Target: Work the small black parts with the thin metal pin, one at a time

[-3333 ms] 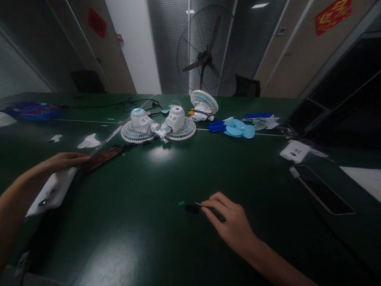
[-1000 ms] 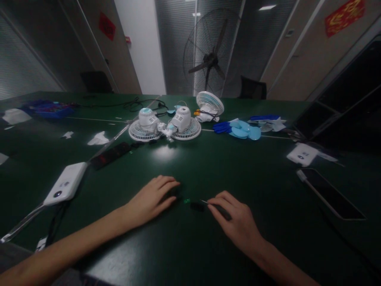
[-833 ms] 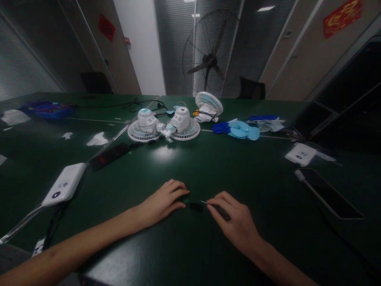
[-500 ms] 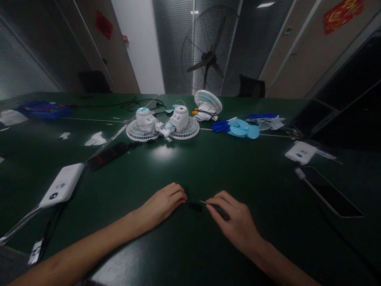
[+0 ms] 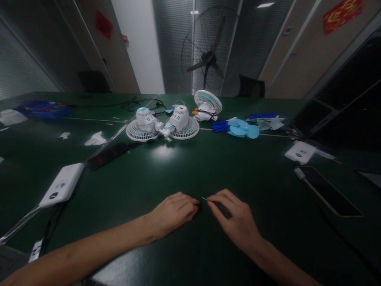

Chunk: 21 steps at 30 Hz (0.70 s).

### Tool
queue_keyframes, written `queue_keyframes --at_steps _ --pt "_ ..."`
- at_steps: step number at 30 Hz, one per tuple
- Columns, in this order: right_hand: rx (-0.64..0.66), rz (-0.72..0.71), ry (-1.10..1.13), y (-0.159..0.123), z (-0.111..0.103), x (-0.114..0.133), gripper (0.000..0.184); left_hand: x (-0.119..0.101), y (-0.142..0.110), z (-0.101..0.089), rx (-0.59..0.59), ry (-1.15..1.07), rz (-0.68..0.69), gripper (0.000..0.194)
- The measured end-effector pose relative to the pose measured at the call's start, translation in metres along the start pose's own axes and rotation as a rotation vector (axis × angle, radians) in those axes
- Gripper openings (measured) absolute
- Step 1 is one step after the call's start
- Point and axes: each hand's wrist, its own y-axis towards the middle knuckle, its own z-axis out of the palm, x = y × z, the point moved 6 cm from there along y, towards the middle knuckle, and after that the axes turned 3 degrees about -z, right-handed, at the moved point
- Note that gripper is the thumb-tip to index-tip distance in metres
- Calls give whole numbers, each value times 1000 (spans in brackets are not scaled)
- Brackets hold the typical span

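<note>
My right hand is closed around a small screwdriver. Its dark handle lies within the fingers, and the thin metal shaft points left. Just left of that tip is my left hand, resting low over the table with its fingers curled together. A bit of something dark shows by its fingertips, but what they hold is hidden. Both hands are close together over the dark green table, without touching each other.
Two white fan heads lie face down farther back, with another tilted fan behind. Light-blue fan blades lie beside blue gloves. White power banks and dark phones sit at both sides.
My left hand has come from the dark phone at left to the centre, covering the small green piece, then the black piece beside it. The right hand stays nearly in place with the screwdriver.
</note>
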Motion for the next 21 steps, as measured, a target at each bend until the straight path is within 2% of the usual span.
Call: queue_keyframes --at_steps 2,7,10,11,14,16,19,21 --pt "4 1 5 0 0 0 21 3 3 -3 14 -131 -71 19" --pt "4 -9 14 1 -1 2 21 21 10 -6 -16 -535 -386 9" --pt "-12 -10 10 1 -2 3 21 36 13 -5 4 -552 -475 3" --pt "-17 -9 9 1 -2 3 21 46 13 -8 -4 -525 -498 10" --pt "-12 -7 15 0 -2 2 21 90 13 -29 -84 -415 -542 28" --pt "-1 -7 24 -1 0 1 21 131 7 -50 -170 -317 -597 25" --pt "6 -5 40 -2 1 -2 21 196 -16 -82 -346 -279 -749 29" --pt "12 -5 48 -2 2 -3 21 227 -33 -102 -428 -192 -799 32"
